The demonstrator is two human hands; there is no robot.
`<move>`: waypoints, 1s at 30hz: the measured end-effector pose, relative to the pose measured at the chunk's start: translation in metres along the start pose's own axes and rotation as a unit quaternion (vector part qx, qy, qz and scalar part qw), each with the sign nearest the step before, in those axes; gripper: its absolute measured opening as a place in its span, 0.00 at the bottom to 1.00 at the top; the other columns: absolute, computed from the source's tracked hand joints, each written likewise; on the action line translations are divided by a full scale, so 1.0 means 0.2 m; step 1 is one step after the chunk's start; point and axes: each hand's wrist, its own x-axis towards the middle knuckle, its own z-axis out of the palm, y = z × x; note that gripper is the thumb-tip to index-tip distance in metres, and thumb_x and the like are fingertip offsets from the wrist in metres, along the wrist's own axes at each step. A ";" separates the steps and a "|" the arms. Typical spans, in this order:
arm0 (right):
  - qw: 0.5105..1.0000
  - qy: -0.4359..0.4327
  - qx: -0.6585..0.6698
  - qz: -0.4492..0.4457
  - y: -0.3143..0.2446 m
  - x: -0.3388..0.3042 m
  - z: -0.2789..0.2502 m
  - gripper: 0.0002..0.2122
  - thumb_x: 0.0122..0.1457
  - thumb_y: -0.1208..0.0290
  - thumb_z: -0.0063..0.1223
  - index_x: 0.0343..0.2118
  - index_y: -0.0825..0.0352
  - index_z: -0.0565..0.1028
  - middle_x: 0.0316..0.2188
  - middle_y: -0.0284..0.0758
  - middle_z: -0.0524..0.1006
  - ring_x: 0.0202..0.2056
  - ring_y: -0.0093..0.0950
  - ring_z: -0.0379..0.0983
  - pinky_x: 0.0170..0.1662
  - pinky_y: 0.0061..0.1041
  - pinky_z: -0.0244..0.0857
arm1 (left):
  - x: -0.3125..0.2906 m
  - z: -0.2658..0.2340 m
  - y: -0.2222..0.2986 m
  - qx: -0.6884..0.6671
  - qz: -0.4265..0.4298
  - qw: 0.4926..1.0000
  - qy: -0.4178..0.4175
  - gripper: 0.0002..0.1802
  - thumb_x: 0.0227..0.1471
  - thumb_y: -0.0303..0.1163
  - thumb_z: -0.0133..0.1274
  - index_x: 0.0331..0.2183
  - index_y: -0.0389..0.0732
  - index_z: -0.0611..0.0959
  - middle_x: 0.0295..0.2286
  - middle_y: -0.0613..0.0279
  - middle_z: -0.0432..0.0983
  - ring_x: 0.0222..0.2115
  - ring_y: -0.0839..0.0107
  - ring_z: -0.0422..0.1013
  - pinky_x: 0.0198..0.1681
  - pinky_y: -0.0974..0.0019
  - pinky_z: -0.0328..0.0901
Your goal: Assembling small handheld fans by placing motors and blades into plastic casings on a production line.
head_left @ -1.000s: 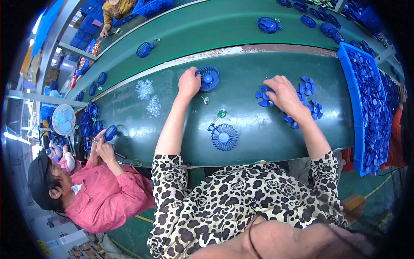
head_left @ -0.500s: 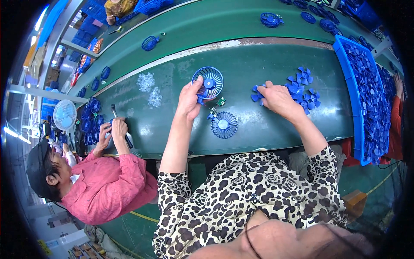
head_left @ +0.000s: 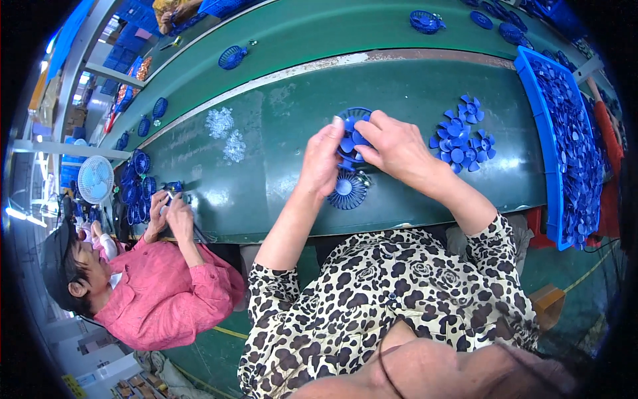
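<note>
Above the green workbench (head_left: pixel 286 199), my left hand (head_left: pixel 321 158) grips a round blue fan housing (head_left: pixel 356 110) by its left side. A blue fan blade (head_left: pixel 349 141) sits within the housing's ring, and my right hand (head_left: pixel 402 147) pinches it from the right with thumb and fingers. Whether the blade is fully seated is hidden by my fingers. Just below my hands, a second fan housing (head_left: pixel 347 191) lies on the bench with a small circuit board beside it. To the right of my right hand lies a pile of loose blue fan blades (head_left: pixel 458 136).
A blue crate (head_left: pixel 538 126) full of fan blades stands at the right. Small clear plastic pieces (head_left: pixel 226 133) lie at the left. A conveyor belt (head_left: pixel 319 46) carrying fan housings runs behind the bench. A co-worker in a pink shirt (head_left: pixel 173 286) works at my left.
My right hand has brought a fan blade left from the pile to the housing. My left hand has moved the housing slightly right, and the two hands now meet.
</note>
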 end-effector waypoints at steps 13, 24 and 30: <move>0.914 -0.099 0.351 0.179 0.15 0.00 0.05 0.20 0.46 0.63 0.63 0.38 0.72 0.74 0.28 0.41 0.76 0.32 0.27 0.73 0.36 0.26 0.66 | -0.07 0.00 -0.05 0.279 0.199 0.939 0.028 0.14 0.48 0.29 0.55 0.37 0.32 0.75 0.29 0.59 0.76 0.30 0.75 0.70 0.36 0.67 0.67; 0.821 0.019 0.458 0.340 0.63 0.16 0.02 0.14 0.52 0.62 0.60 0.31 0.69 0.74 0.21 0.31 0.74 0.19 0.18 0.67 0.23 0.18 0.62 | 0.49 -0.20 0.20 0.309 0.148 0.939 0.006 0.16 0.54 0.40 0.50 0.39 0.37 0.76 0.31 0.59 0.75 0.30 0.70 0.73 0.34 0.66 0.68; 0.952 0.036 0.016 0.304 0.80 -0.29 -0.51 0.18 0.51 0.67 0.58 0.44 0.69 0.72 0.36 0.42 0.76 0.34 0.29 0.75 0.35 0.27 0.69 | 1.06 -1.15 0.65 0.633 0.229 0.601 0.431 0.32 0.48 0.51 0.55 0.38 0.27 0.78 0.34 0.43 0.77 0.32 0.57 0.74 0.38 0.57 0.68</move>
